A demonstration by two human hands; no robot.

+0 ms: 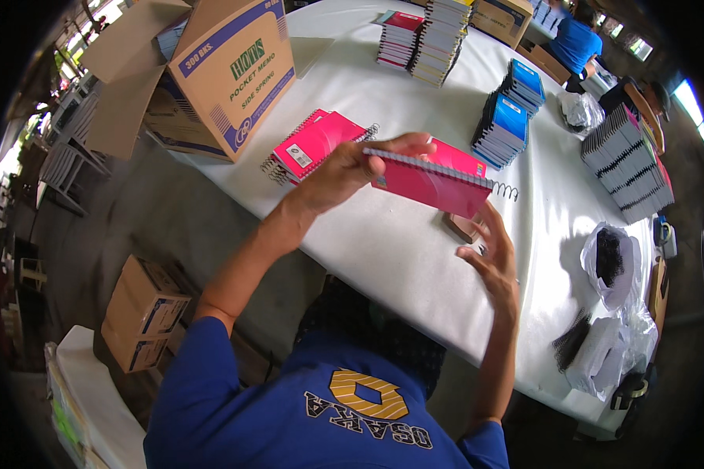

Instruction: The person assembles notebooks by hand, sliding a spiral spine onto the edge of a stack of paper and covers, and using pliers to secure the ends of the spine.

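Observation:
A pink notebook is tilted up above the white table, a dark wire coil running along its upper edge and sticking out past the right end. My left hand grips its upper left corner, thumb in front and fingers over the top. Close by the lower right corner is my right hand, thumb and fingers apart; a fingertip seems to touch the cover. Partly hidden behind the held notebook lies another pink notebook. Left of it sits a small pile of pink notebooks with loose coil ends. A small brown block rests beside my right fingers.
An open carton stands at the table's far left. Notebook stacks and blue notebooks stand farther back, more stacks at right. Bags with black coils line the right edge. Another person sits beyond.

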